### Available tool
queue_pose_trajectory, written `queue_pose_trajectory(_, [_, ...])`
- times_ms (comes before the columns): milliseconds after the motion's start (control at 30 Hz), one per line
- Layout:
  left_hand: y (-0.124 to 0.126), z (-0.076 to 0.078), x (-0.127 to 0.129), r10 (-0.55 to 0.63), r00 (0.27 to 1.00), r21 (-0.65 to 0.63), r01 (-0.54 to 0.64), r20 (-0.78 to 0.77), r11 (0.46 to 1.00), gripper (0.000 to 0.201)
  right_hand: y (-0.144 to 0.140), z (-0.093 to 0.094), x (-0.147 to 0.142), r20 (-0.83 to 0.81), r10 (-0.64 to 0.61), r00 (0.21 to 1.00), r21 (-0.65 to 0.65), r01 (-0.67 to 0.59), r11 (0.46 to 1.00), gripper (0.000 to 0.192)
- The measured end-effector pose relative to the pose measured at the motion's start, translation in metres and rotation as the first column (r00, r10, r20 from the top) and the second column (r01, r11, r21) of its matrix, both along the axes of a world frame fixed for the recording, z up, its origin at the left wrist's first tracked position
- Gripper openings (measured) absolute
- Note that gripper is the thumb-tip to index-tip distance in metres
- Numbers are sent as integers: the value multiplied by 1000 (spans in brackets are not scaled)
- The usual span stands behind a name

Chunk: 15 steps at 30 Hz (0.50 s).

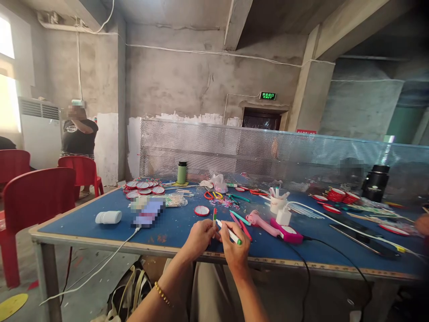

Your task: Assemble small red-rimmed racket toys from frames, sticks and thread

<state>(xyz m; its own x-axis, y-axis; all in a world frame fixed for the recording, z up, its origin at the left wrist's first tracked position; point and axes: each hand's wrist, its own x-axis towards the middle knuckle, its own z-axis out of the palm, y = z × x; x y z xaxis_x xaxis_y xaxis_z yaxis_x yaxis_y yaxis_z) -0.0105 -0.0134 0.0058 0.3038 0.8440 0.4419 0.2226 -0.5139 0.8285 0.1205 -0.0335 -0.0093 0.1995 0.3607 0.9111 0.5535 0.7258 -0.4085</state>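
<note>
My left hand [199, 238] is closed on a small flat stick [215, 214], held upright near the table's front edge. The stick shows red at its top and green below; its lower part is hidden by my fingers. In my right hand [237, 246] is a white marker pen [229, 231] with a green end, gripped like a writing tool. The pen's front end points at the stick, close beside it; whether they touch I cannot tell. A round red-rimmed white disc [201, 210] lies just beyond my hands.
On the blue table [83, 232] are a white bottle [108, 217], a phone [149, 212] on a cable, scissors [214, 195], a pen cup [278, 205] and a pink power strip [288, 232]. Red-rimmed discs are piled left and right. A perforated metal screen [187, 152] stands behind. One person stands at far left.
</note>
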Motion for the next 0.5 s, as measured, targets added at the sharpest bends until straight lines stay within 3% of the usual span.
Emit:
queue_pose_trajectory(233, [-1,1,-1,20,999,16,-20,-30,1000,34,0,3,-1,37,-11,999,2,11,1000,21])
queue_pose_trajectory(500, [0,0,0,12,1000,-8,-12,-9,1000,27,0,0,0,-28,-11,1000,-27,10,1000,19])
